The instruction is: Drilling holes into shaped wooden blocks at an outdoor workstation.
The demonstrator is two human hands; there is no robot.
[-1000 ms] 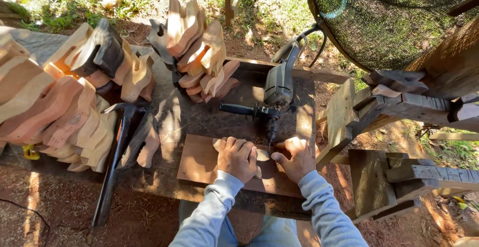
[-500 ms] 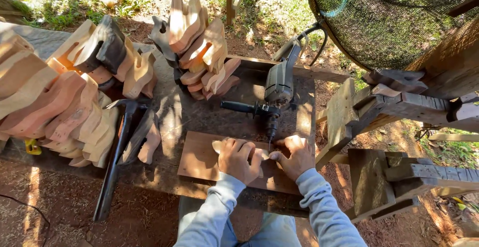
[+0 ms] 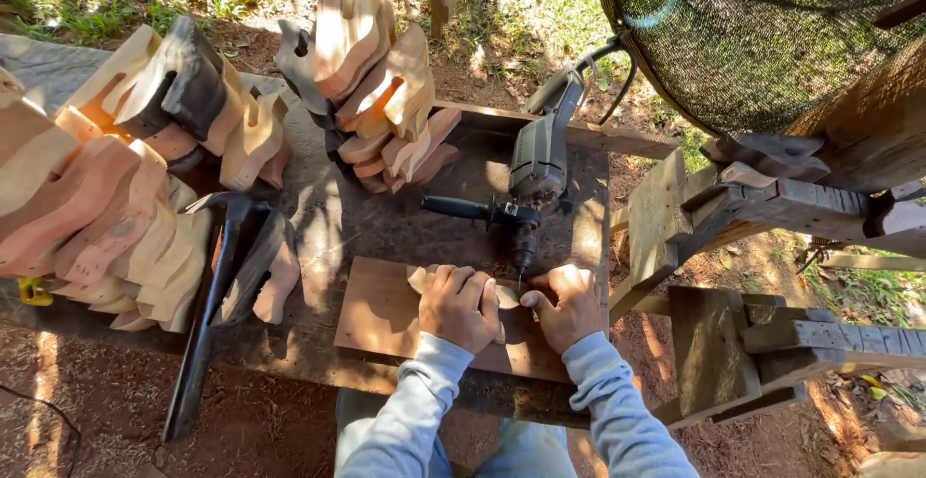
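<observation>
Wood piece [image 3: 502, 295] under both, seemingly flat, hands

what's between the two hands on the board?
Head view: the drill's bit comes down between left hand and right hand, over the pale wood piece both hold.

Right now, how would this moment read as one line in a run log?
left hand: pressing small wood piece | right hand: steadying same piece | drill: bit at piece | under: flat board
</observation>
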